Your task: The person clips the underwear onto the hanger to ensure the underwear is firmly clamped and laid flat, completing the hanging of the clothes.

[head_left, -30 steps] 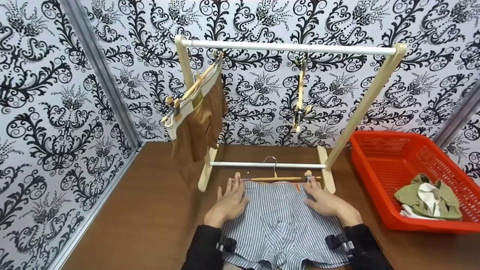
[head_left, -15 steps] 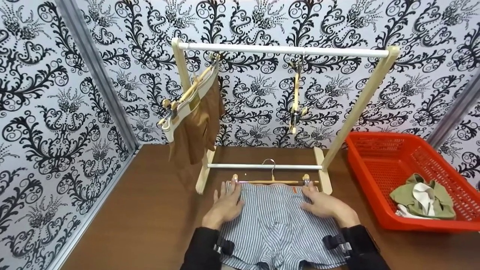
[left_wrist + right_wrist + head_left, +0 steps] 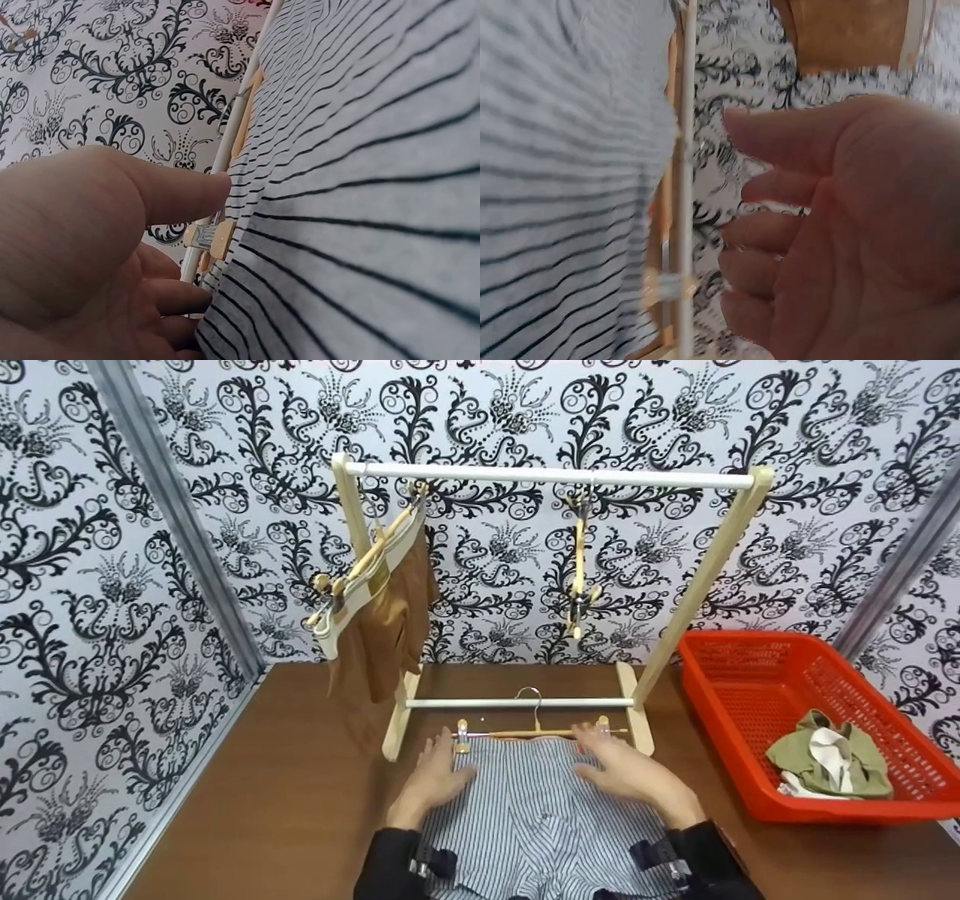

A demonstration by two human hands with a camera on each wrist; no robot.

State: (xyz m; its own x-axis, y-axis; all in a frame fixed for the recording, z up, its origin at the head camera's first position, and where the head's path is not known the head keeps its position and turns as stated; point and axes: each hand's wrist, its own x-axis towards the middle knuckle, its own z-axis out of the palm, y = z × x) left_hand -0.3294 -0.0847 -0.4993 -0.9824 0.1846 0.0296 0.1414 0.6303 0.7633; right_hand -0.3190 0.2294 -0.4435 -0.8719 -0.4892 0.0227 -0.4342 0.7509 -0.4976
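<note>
Striped shorts (image 3: 510, 802) lie spread on the table, their waistband along a wooden clip hanger (image 3: 551, 732) with a metal hook. The hanger's left clip (image 3: 210, 238) bites the waistband; its right clip (image 3: 603, 724) sits near the other end, blurred in the right wrist view. My left hand (image 3: 433, 780) is beside the left clip with fingers loosely extended, the thumb tip at the waistband edge in the left wrist view. My right hand (image 3: 628, 771) hovers over the right side of the shorts with fingers extended, holding nothing; the right wrist view shows it apart from the cloth.
Behind the shorts stands a wooden rack (image 3: 697, 585) with a white top bar (image 3: 510, 474). Brown shorts (image 3: 390, 615) hang on it at left, a bare clip hanger (image 3: 580, 555) further right. A red basket (image 3: 720, 735) with green and white cloth (image 3: 832, 757) stands at right.
Both hands have come away from the hanger's clips, the right one shifting left and inward over the waistband. The head view has tilted slightly, so the scene sits lower and further left.
</note>
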